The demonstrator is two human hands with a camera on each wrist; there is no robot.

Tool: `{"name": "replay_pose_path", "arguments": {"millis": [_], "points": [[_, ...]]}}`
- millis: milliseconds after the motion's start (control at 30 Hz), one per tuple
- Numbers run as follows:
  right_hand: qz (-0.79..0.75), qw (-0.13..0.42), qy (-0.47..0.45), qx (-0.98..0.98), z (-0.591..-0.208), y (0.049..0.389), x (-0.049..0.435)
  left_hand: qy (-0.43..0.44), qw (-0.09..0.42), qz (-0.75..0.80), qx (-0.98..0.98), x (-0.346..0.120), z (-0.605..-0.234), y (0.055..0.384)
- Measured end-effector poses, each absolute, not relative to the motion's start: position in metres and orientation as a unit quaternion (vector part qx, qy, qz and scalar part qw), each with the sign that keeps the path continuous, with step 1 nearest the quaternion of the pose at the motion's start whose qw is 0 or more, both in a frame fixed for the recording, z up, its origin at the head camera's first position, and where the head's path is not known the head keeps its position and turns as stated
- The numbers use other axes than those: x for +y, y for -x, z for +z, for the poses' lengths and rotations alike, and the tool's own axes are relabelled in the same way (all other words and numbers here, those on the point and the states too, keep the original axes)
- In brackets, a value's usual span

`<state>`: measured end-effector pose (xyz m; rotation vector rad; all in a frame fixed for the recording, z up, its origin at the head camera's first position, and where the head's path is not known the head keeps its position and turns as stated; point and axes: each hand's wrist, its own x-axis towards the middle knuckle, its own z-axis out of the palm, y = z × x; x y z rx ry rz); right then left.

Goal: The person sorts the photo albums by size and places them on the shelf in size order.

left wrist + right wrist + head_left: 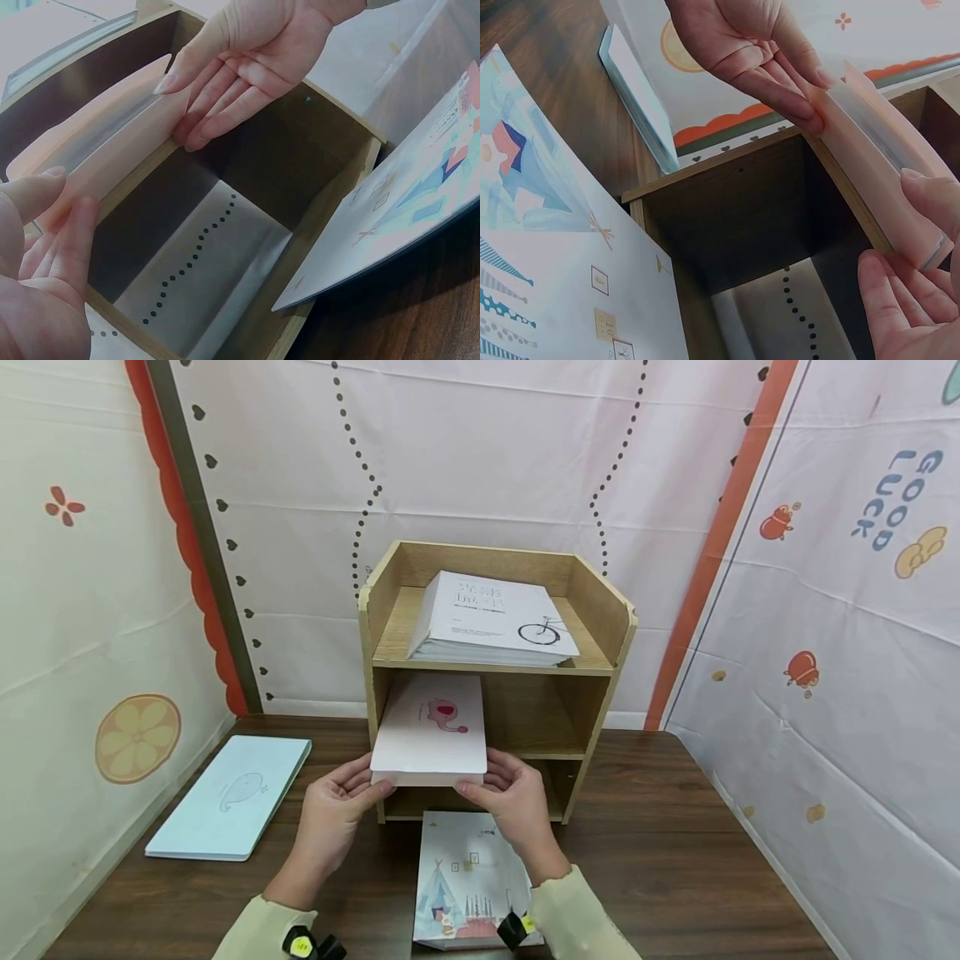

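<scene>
Both hands hold a pale pink notebook point(420, 752) with a red elephant on its cover, lying partly inside the middle compartment of a wooden shelf point(600, 714). My left hand point(330, 818) grips its near left corner, and the right hand point(517, 806) grips the near right corner. In the left wrist view, thumbs lie along the notebook's near edge point(112, 142) while the other fingers reach underneath. The right wrist view shows the same grip on the notebook point(870, 157) from the other side.
A stack of white notebooks point(495, 614) with a bicycle print lies on the shelf's top level. To the left, light blue notebooks point(232, 797) with a whale drawing lie on the dark wooden table point(675, 860). Notebooks with a tent picture point(465, 868) lie in front, below the forearms.
</scene>
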<state>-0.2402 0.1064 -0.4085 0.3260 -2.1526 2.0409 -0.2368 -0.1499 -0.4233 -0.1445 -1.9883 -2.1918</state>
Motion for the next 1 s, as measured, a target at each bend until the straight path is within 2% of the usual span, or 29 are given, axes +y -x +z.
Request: {"name": "replay_pose_path", "arguments": {"millis": [767,1000], "points": [[0.679,0.119,-0.093,-0.718,-0.4106,0.2429,0.1018,0.06,0.118,-0.768,-0.627,-0.1453,-0.4274,0.2405],[0.679,0.129,-0.086,-0.717,-0.411,0.2435,0.0993,0.056,0.144,-0.769,-0.621,-0.1418,-0.4297,0.2418]]}}
